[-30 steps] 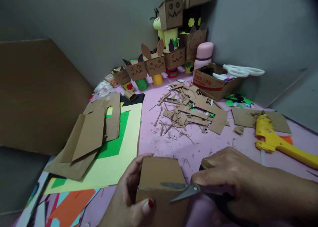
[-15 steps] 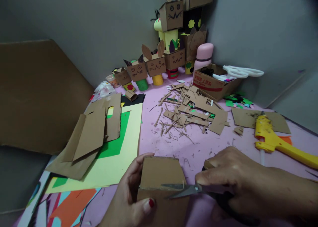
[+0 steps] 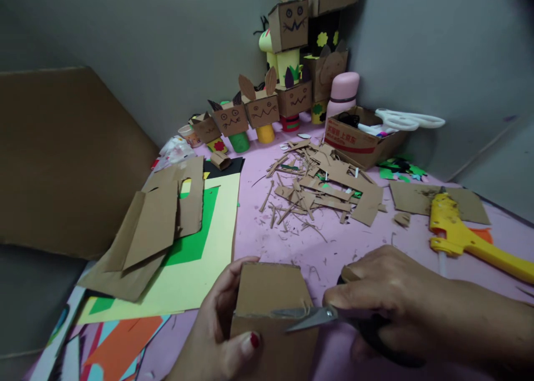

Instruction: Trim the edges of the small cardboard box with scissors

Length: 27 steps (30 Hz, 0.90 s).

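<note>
A small cardboard box is held by my left hand, the fingers behind its left side and the thumb across the front face. My right hand grips black-handled scissors by the loops. The blades lie slightly parted along the box's upper front edge, pointing left. A thin curl of cardboard stands up at that edge beside the blades. The lower part of the box runs out of view at the bottom.
Cardboard scraps are heaped mid-table. Right of them lies a yellow glue gun. Cardboard sheets and coloured paper lie left. Behind stand cardboard animal figures, a pink bottle and a small carton holding white scissors.
My right hand has shifted slightly left with the scissors, and the blades have closed a little. The curl of cardboard at the edge looks larger. My left hand and the box stay put.
</note>
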Motion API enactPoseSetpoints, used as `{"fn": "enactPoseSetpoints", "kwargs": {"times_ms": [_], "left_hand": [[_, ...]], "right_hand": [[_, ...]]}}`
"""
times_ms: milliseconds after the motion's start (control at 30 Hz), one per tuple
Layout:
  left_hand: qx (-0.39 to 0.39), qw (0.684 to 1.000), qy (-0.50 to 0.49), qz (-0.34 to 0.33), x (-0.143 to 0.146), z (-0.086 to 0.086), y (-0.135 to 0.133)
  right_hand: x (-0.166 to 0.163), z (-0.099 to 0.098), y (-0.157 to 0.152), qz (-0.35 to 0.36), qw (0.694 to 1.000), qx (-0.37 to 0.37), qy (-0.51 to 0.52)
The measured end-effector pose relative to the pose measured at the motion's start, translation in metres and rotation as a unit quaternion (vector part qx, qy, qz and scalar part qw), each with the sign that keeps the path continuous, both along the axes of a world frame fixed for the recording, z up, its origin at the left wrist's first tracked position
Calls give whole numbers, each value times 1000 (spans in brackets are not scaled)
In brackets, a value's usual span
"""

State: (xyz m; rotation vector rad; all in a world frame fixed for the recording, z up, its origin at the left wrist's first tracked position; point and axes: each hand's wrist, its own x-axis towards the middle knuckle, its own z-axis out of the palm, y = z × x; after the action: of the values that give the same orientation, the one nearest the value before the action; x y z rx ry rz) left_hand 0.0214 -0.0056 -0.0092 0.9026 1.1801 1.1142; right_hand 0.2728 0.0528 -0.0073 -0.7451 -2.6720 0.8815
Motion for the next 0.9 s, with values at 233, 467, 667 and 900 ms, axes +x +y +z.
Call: {"fn": "enactPoseSetpoints", "kwargs": {"times_ms": [233,467,667,900], "left_hand": [[-6,998,55,11,-2,-3,-4],[0,998,63,1,-4,-4,-5],[-3,1000,23,-4,2,-1,-4],[7,999,47,-8,-2,-4,-4]], "right_hand": [[-1,6,-5,-17,1000,4,-12],[-3,14,-7,-20,999,26,-17],[-3,12,-7,-16,1000,14,-12],[-2,10,-5,-6,1000,10,-13]]}}
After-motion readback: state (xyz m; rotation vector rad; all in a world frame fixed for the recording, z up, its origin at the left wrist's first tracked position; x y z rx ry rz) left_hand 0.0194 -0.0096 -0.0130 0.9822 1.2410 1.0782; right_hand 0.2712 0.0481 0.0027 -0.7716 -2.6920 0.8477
